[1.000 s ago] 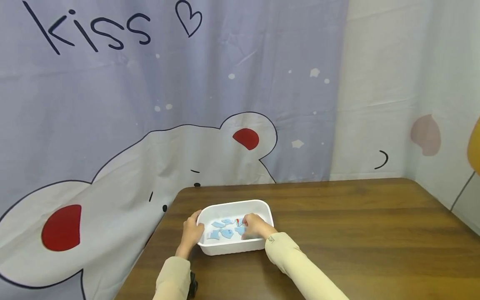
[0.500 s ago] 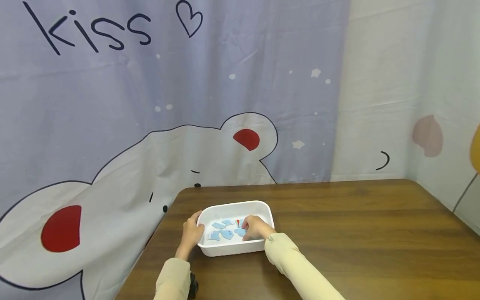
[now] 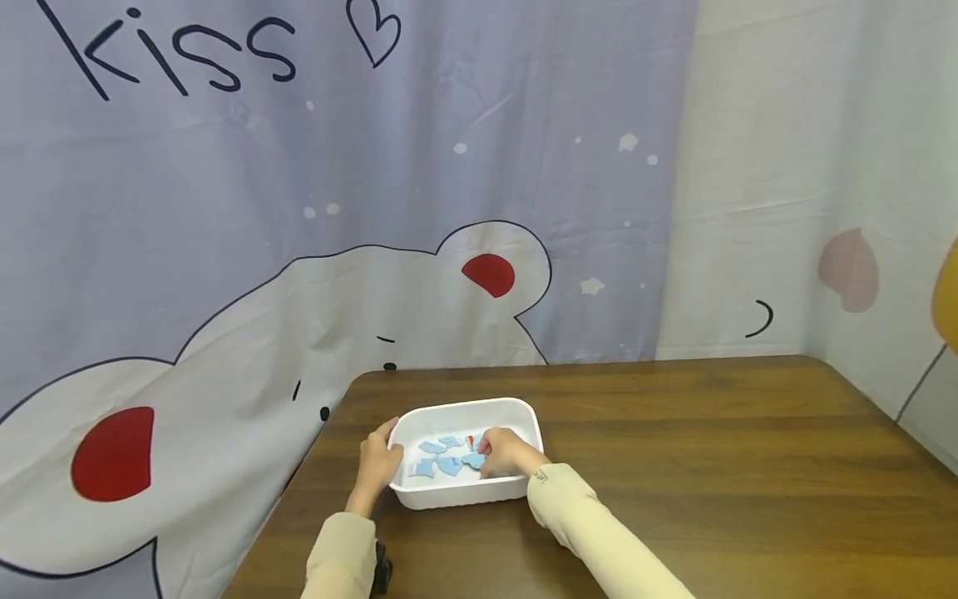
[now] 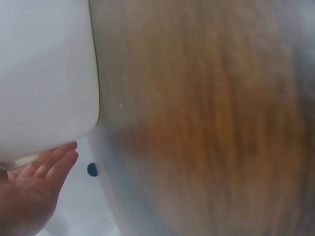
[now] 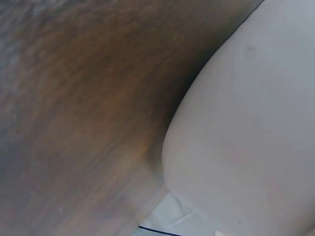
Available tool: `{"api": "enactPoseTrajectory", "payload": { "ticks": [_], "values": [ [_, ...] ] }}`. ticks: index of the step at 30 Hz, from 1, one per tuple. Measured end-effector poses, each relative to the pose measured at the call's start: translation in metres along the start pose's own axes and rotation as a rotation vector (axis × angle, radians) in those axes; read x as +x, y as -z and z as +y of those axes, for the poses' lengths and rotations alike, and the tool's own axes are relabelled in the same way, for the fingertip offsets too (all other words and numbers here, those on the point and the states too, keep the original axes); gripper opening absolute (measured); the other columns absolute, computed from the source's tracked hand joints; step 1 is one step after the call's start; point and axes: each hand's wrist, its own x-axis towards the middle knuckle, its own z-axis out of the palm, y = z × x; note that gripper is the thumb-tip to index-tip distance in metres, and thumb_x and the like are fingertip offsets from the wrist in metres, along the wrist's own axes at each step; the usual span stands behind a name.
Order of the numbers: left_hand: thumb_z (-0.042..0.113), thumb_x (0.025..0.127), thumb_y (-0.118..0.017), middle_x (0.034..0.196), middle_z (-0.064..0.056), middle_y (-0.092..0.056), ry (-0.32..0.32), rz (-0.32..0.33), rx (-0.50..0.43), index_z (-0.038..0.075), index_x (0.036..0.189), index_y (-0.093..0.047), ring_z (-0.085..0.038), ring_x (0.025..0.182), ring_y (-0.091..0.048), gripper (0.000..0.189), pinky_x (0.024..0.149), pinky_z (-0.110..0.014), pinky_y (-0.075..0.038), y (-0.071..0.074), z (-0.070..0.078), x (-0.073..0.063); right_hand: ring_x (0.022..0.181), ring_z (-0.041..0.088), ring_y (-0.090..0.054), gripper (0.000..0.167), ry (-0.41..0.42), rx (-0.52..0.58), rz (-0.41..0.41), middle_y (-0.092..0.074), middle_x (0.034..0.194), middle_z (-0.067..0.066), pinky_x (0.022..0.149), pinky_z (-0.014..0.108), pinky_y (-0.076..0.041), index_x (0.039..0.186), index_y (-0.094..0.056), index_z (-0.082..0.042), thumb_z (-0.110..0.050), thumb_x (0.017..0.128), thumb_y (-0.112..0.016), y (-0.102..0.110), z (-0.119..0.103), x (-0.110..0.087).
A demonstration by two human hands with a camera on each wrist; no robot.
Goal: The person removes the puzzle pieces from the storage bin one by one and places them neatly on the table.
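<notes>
A white plastic tray (image 3: 449, 497) stands on the wooden table, holding several flat, light-blue puzzle pieces (image 3: 449, 466) with irregular edges. My left hand (image 3: 376, 462) grips its left end, thumb at the rim and fingers along the outer wall. In the left wrist view, that hand's fingers (image 4: 60, 167) reach along the tray's underside edge. Over the right half of the tray, my right hand (image 3: 509, 453) dips inside with bent fingers and pinches a blue puzzle piece (image 3: 471, 460), partly covered by the fingertips. Close beyond lies a piece with a red mark (image 3: 471, 442).
The brown wooden table (image 3: 711, 466) extends far to the right of the tray. Behind it hangs a printed curtain (image 3: 599, 183). The table's left edge runs near the left forearm. In the right wrist view the tray's outer wall (image 5: 246, 123) fills the right side.
The pinched puzzle piece has shifted slightly left toward its neighbour, with the right hand following. My left hand keeps its place on the tray. The whole head view has moved a little.
</notes>
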Motion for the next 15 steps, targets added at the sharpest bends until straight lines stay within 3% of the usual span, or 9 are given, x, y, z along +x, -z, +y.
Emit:
{"api": "enactPoseTrajectory", "payload": {
  "ticks": [9,15],
  "values": [
    [-0.006,0.078,-0.049,0.128,-0.031,-0.058,-0.003,0.010,-0.008,-0.011,0.131,-0.053,-0.045,0.122,-0.055,0.053,0.102,-0.055,-0.045,0.001,0.001,0.000,0.084,0.015,-0.058,0.029,0.125,0.051,0.036,-0.067,0.089,0.011,0.078,0.023,-0.049,0.095,-0.065,0.005,0.001,0.067,-0.071,0.007,0.001,-0.002],
    [-0.005,0.079,-0.048,0.130,-0.030,-0.058,0.015,0.009,-0.016,-0.010,0.132,-0.053,-0.045,0.124,-0.054,0.054,0.103,-0.055,-0.045,0.001,0.002,-0.001,0.084,0.019,-0.060,0.029,0.183,0.077,0.085,-0.066,0.089,0.015,0.078,0.023,-0.050,0.096,-0.064,0.007,0.001,0.068,-0.070,0.025,-0.003,-0.005]
  ]
}}
